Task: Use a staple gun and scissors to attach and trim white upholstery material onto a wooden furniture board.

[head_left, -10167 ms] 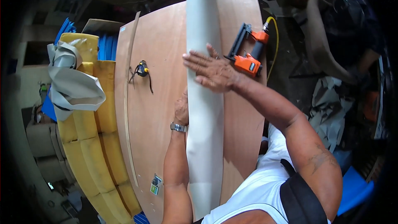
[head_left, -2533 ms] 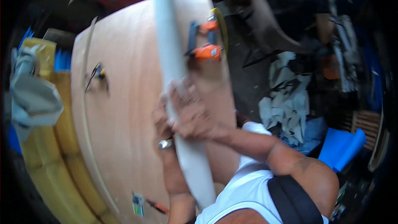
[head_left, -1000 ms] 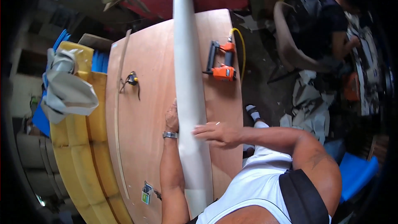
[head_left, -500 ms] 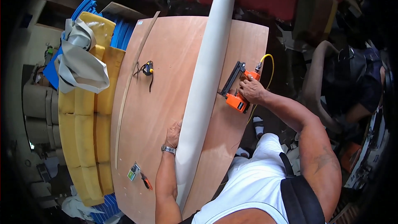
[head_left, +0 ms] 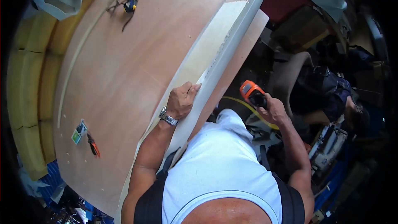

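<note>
A long padded piece wrapped in white upholstery material lies slantwise across the wooden board. Its cream inner face is turned up, and a row of small marks like staples runs along the folded edge at the far part. My left hand, a metal watch on its wrist, is closed on the edge of the white material, thumb pressed on top. Away to the right, off the board, my right hand is wrapped round the handle of an orange staple gun. A yellow hose curves beneath the gun.
On the wooden board lie a tape measure, red-handled pliers, a small green-and-white packet and a thin strip. Yellow foam stands along the left. A person in dark clothing is at the right.
The padded piece has been turned, so its inner face and marked edge show. My right hand has drawn the staple gun back off the board. My left hand has moved onto the material's edge.
</note>
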Tool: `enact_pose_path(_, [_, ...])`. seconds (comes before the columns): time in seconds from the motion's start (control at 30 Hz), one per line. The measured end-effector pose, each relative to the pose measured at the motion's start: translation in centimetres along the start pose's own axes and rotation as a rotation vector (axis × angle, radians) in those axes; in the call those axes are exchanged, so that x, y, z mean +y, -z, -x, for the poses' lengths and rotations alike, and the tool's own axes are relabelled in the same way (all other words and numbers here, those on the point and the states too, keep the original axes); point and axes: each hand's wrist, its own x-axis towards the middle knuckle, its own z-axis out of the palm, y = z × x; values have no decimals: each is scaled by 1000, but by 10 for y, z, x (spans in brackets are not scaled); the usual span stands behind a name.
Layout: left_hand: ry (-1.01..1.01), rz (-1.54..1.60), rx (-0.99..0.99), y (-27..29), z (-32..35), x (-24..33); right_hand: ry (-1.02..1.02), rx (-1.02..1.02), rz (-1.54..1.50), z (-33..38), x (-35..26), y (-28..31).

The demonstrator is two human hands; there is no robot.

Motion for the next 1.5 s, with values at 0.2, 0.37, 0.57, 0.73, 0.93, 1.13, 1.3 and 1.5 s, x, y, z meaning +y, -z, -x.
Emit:
enact_pose_path(0.2, [-42,-8,11,-8,4,1,-90,-8,-486,89,-65,9])
enact_pose_path(0.37, [-90,55,63,-13,2,-6,3,63,-537,91,-120,36])
enact_pose_path(0.57, [-16,67,59,-17,6,-8,32,-8,-419,51,-175,69])
enact_pose_path(0.73, [8,63,19,-21,7,-9,-49,-155,-231,22,-200,83])
enact_pose_path(0.93, [26,95,-27,-19,6,-9,-89,-199,-105,4,-208,86])
enact_pose_path(1.13, [58,96,-58,-17,5,-7,-113,-214,-45,-5,-212,79])
enact_pose_path(1.3, [33,82,22,-22,6,-9,-106,-214,-43,-4,-213,74])
enact_pose_path(1.5, [33,81,36,-25,6,-12,-64,-212,-48,4,-219,65])
